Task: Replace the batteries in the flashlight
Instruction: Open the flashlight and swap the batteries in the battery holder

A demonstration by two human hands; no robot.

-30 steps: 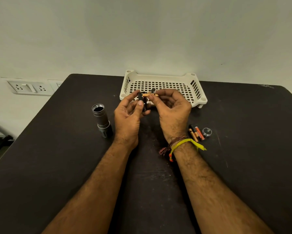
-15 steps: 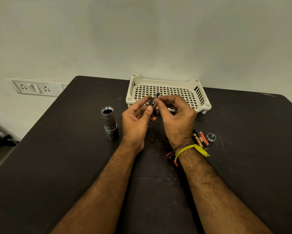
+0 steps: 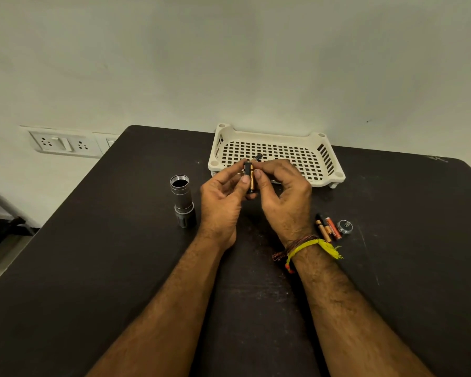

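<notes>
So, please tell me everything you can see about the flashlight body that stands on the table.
The flashlight body is a grey, metal-looking tube. It stands upright on the dark table, left of the left hand, with nothing touching it. Its wider, ribbed head end is at the bottom. The top end is threaded and open, without a cap; the inside looks dark.

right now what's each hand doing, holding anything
Left hand: closed on the black battery holder, thumb and fingers pinching it.
Right hand: closed, fingertips pressing a copper battery against that holder.
</notes>
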